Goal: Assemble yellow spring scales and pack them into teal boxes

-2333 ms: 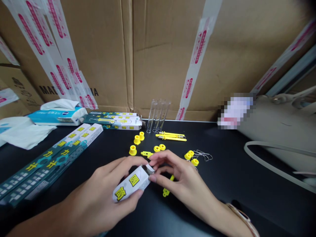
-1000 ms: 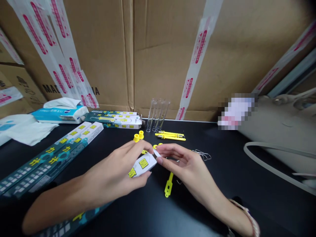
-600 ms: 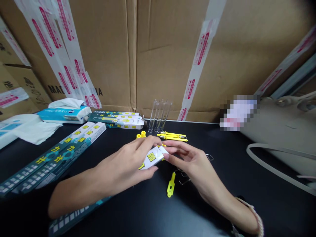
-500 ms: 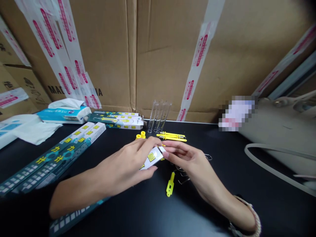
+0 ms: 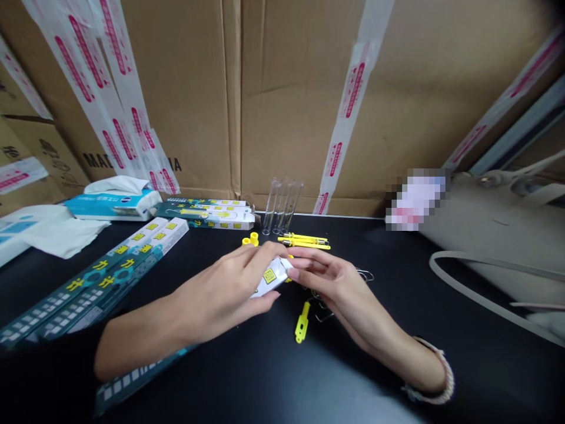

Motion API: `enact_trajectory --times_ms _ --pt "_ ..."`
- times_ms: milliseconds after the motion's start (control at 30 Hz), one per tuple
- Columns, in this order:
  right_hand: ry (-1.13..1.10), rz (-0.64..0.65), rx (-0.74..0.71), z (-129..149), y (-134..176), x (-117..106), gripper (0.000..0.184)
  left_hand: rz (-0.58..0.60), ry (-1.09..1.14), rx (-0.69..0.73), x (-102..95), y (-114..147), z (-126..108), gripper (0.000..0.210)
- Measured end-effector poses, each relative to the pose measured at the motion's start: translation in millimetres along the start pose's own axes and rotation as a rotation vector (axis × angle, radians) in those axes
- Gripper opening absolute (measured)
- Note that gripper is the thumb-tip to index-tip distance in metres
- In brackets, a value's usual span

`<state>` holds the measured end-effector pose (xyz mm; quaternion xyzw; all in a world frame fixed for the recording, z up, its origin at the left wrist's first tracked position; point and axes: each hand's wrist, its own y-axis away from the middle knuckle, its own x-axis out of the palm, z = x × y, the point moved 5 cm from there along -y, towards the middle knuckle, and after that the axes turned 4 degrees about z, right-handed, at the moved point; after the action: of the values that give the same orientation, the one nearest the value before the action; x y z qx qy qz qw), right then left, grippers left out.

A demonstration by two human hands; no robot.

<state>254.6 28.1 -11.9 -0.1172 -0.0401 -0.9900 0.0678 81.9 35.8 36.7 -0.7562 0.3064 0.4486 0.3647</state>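
Observation:
My left hand [image 5: 220, 280] is wrapped round a long narrow carton [image 5: 268, 277], white with yellow print at the near-centre end. Its teal lower part runs out under my left forearm. At the carton's white end, the thumb and fingers of my right hand [image 5: 331, 280] pinch the end flap. Below them lies a yellow plastic piece with a slotted plate [image 5: 302, 324]. Bent metal wire hooks [image 5: 324, 315] are partly hidden behind my right hand. Beyond my hands are thin yellow strips with springs [image 5: 304, 241] and small yellow caps [image 5: 251, 239].
Several clear plastic tubes [image 5: 282, 206] stand against the big cardboard box [image 5: 286, 118]. More narrow cartons [image 5: 207, 215] are stacked at the back, and two [image 5: 128, 259] lie at left. A tissue pack [image 5: 115, 203] is back left; a beige bag [image 5: 489, 235] sits at right.
The dark gap at the carton's end flap has closed up, with my right fingers still pressed there. The whole view has shifted slightly; the loose pieces lie as before.

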Motion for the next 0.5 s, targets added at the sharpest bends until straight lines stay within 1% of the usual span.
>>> enact_trajectory --times_ms 133,200,400,500 --pt "-0.012 -0.016 0.023 -3 1 -2 0.045 0.004 0.004 -0.007 0.9 0 0 0.055" --pt "0.02 -0.005 0.002 -3 0 -2 0.043 0.011 0.002 -0.009 0.9 0 0 0.053" --pt "0.258 -0.004 -0.264 8 4 3 0.029 0.007 -0.011 0.036 -3.2 0 -7 0.044" --pt "0.339 0.005 -0.302 11 9 6 0.027 0.021 -0.021 0.055 -3.6 -1 -10 0.039"
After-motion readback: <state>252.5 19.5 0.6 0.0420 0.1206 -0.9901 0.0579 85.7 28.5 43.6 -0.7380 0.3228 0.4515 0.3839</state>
